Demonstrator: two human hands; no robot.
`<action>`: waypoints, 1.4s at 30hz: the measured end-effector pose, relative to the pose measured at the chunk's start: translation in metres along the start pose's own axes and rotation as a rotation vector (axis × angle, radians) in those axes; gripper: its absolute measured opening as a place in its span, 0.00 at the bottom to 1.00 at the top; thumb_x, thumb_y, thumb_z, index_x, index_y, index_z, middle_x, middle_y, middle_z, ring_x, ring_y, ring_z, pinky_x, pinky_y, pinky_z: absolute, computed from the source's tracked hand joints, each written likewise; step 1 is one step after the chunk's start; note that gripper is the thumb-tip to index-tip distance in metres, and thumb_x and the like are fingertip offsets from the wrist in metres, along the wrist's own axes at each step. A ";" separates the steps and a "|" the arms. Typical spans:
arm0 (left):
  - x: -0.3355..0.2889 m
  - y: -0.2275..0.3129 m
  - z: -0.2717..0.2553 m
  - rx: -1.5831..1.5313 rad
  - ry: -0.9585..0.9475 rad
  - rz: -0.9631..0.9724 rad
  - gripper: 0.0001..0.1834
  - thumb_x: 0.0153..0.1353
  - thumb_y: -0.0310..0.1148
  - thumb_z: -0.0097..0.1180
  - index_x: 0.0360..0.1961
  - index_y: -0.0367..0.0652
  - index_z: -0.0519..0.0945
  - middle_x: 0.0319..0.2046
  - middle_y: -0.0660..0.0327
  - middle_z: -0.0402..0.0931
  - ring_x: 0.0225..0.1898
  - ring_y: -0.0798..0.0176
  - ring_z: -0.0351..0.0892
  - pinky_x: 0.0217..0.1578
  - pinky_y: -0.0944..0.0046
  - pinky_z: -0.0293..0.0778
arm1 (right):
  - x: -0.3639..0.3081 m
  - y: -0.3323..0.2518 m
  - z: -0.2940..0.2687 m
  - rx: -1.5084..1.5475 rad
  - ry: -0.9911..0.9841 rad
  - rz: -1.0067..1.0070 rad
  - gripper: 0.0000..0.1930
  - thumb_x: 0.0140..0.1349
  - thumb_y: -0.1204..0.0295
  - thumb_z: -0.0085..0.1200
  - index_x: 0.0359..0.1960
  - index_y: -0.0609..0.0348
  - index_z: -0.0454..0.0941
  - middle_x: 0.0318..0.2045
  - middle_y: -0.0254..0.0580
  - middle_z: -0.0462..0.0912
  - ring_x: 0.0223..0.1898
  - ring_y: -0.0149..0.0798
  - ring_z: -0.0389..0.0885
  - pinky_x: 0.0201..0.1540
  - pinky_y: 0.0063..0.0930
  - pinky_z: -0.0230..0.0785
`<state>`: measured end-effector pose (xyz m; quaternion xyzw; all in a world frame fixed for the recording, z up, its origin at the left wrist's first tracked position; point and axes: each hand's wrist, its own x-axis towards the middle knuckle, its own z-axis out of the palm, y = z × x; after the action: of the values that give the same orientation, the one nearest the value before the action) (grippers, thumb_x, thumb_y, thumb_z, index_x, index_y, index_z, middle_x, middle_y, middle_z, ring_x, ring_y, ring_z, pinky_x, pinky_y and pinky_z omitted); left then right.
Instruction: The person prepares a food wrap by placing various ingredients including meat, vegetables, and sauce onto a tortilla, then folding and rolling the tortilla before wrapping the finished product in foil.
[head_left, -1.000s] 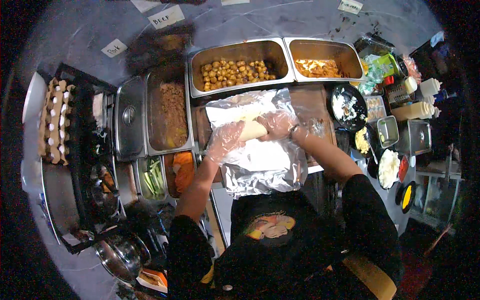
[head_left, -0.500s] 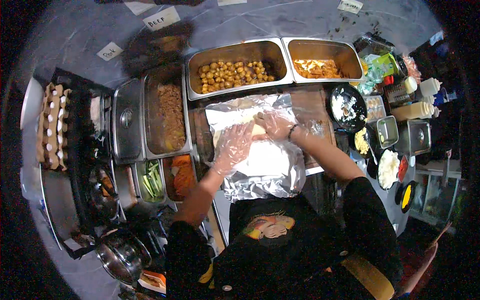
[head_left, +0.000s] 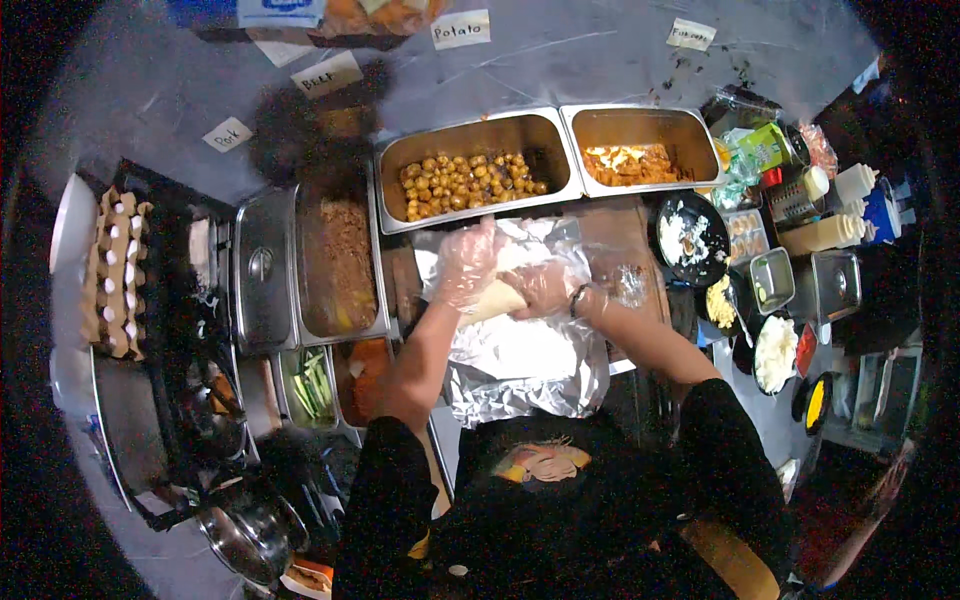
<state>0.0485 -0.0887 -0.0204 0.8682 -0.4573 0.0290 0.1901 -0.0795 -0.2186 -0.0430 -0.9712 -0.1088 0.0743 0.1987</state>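
In clear plastic gloves, both my hands are on a pale rolled tortilla [head_left: 492, 304] over a crumpled sheet of aluminium foil [head_left: 525, 360]. My left hand [head_left: 468, 262] is closed around its left side, fingers pointing away from me. My right hand [head_left: 545, 288] grips the right side, with a dark band at the wrist. Between the hands the near edge of the tortilla shows; its filling is hidden. Under the foil lies a brown wooden board [head_left: 640, 255].
Beyond the board stand steel pans of small potatoes [head_left: 470, 185] and orange-red food [head_left: 630, 163]. At left are a pan of minced meat [head_left: 345, 260], cucumber sticks [head_left: 312, 385], shredded carrot [head_left: 362, 375] and egg trays [head_left: 118, 270]. A black pan [head_left: 690, 240], bowls and squeeze bottles crowd the right.
My left hand has shifted away from me and changed from lying flat to closing around the tortilla. The tortilla looks more tightly rolled. The whole view has tilted slightly upward.
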 end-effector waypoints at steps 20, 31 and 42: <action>0.018 -0.018 0.059 -0.064 0.206 0.041 0.02 0.55 0.32 0.54 0.29 0.49 0.78 0.16 0.56 0.75 0.18 0.50 0.77 0.18 0.53 0.71 | -0.031 -0.014 0.011 0.064 0.121 -0.124 0.33 0.49 0.46 0.56 0.52 0.54 0.70 0.24 0.50 0.80 0.25 0.51 0.80 0.29 0.46 0.73; -0.050 0.037 -0.039 -0.245 -0.349 -0.087 0.35 0.52 0.52 0.59 0.56 0.40 0.68 0.37 0.48 0.76 0.42 0.45 0.76 0.43 0.50 0.71 | -0.039 -0.014 0.006 0.153 -0.022 -0.051 0.34 0.49 0.46 0.57 0.53 0.54 0.69 0.31 0.49 0.80 0.35 0.51 0.81 0.37 0.45 0.74; -0.120 0.022 0.003 0.110 -0.159 0.263 0.35 0.44 0.49 0.65 0.51 0.41 0.71 0.40 0.55 0.73 0.45 0.53 0.73 0.47 0.52 0.70 | -0.046 -0.028 0.003 0.071 0.062 -0.017 0.36 0.50 0.46 0.57 0.54 0.60 0.68 0.43 0.51 0.77 0.46 0.52 0.75 0.49 0.44 0.68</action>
<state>-0.0392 -0.0072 -0.0436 0.8095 -0.5784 0.0099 0.1001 -0.1292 -0.2037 -0.0296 -0.9644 -0.1083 0.0462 0.2367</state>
